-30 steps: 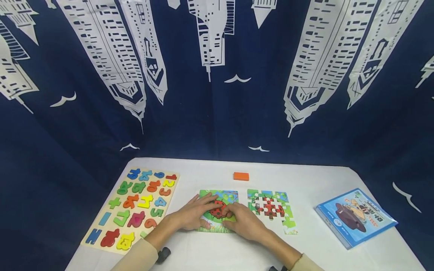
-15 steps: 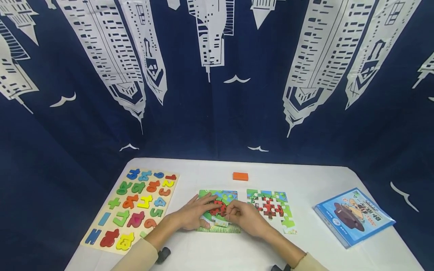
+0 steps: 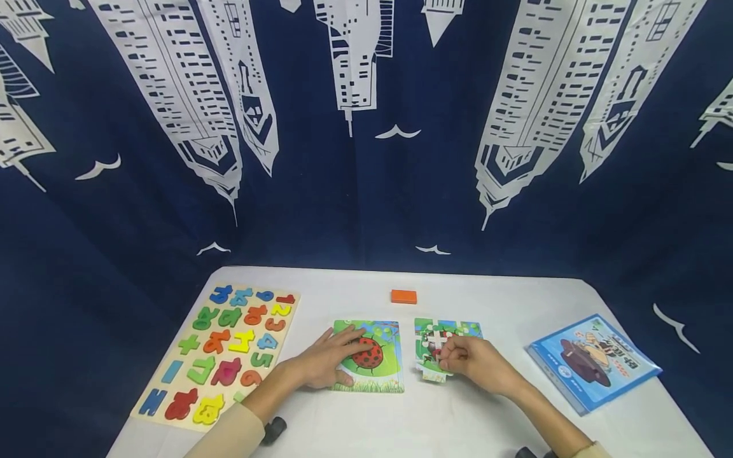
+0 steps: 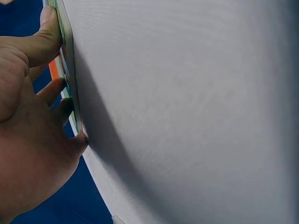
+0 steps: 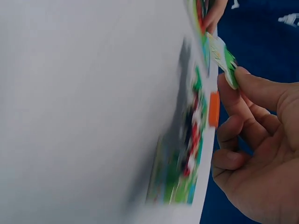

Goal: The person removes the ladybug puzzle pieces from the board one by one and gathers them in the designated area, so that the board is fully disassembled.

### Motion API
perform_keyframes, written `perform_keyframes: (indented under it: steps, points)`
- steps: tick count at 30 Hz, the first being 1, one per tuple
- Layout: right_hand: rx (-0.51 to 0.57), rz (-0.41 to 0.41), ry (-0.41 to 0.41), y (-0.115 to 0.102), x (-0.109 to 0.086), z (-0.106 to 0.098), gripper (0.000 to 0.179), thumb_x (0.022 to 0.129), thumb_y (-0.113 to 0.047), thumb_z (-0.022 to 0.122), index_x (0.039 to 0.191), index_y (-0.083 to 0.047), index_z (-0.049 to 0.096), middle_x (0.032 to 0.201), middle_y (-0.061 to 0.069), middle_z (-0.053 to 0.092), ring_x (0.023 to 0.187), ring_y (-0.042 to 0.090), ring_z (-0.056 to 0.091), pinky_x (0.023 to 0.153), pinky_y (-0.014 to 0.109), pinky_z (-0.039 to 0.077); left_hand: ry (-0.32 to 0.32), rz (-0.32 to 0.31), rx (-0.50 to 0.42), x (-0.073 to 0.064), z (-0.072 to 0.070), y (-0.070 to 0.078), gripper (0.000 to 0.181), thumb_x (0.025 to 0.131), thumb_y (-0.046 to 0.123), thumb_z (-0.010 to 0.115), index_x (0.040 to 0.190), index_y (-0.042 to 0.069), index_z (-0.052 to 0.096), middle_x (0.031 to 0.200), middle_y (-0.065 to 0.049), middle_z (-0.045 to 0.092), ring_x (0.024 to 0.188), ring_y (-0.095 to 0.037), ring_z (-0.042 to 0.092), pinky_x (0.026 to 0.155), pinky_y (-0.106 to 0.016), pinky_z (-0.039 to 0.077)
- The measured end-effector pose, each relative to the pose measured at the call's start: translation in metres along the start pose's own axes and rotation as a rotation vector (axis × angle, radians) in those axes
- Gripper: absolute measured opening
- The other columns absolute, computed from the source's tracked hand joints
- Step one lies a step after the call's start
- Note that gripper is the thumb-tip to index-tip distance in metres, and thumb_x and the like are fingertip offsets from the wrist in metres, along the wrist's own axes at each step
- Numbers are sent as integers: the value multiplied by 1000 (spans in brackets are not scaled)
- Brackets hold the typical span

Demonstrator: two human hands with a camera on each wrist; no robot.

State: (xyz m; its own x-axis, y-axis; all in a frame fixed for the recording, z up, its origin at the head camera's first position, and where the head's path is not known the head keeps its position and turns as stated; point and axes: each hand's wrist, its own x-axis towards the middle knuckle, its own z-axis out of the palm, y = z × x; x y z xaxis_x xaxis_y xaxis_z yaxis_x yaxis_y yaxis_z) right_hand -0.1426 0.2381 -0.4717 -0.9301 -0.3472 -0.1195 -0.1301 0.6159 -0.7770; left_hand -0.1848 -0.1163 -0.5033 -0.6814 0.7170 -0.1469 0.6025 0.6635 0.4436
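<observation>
My left hand point(image 3: 328, 361) lies with spread fingers on the left part of a ladybug picture board point(image 3: 386, 375). In the left wrist view its thumb point(image 4: 46, 35) and fingertips reach the board's edge. Between thumb and index finger, my right hand point(image 3: 481, 364) pinches a green and white jigsaw piece point(image 5: 224, 60), tilted and raised off the table in the right wrist view. The piece hangs over the near edge of a partly assembled jigsaw puzzle point(image 3: 425, 327), which has red, green and blue parts and gaps inside. That hand hides the puzzle's right side in the head view.
A wooden number board point(image 3: 191, 318) with colourful digits and signs lies at the left. An orange block point(image 3: 403, 297) sits near the back of the white table point(image 3: 343, 420). To the right is a blue picture box point(image 3: 595, 362). A dark blue printed curtain point(image 3: 366, 191) hangs behind.
My right hand has moved right from the ladybug board to over the jigsaw puzzle, carrying the jigsaw piece. My left hand stays on the board.
</observation>
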Motion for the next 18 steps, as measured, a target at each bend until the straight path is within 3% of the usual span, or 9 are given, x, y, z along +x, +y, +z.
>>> perform_keyframes:
  steps: [6, 13, 18]
  points:
    - [-90, 67, 17, 21, -11, -12, 10, 90, -19, 76, 93, -13, 69, 75, -6, 65, 69, 10, 57, 63, 22, 48, -4, 0, -10, -1, -2, 2, 78, 86, 39, 74, 155, 30, 40, 168, 0, 19, 155, -28, 13, 123, -57, 9]
    - [-147, 45, 49, 35, -14, -16, 6, 89, -13, 75, 91, -13, 69, 78, -6, 63, 73, 11, 56, 65, 23, 47, 4, 2, -13, -2, -2, 2, 78, 85, 38, 74, 155, 30, 40, 168, 0, 19, 155, -28, 13, 123, -58, 10]
    - [-166, 70, 55, 36, -13, -14, 7, 88, -18, 76, 91, -16, 70, 79, -7, 63, 76, 13, 55, 67, 24, 45, 5, 2, -17, -2, -2, 2, 78, 85, 37, 75, 155, 30, 40, 168, 0, 20, 155, -28, 13, 123, -58, 10]
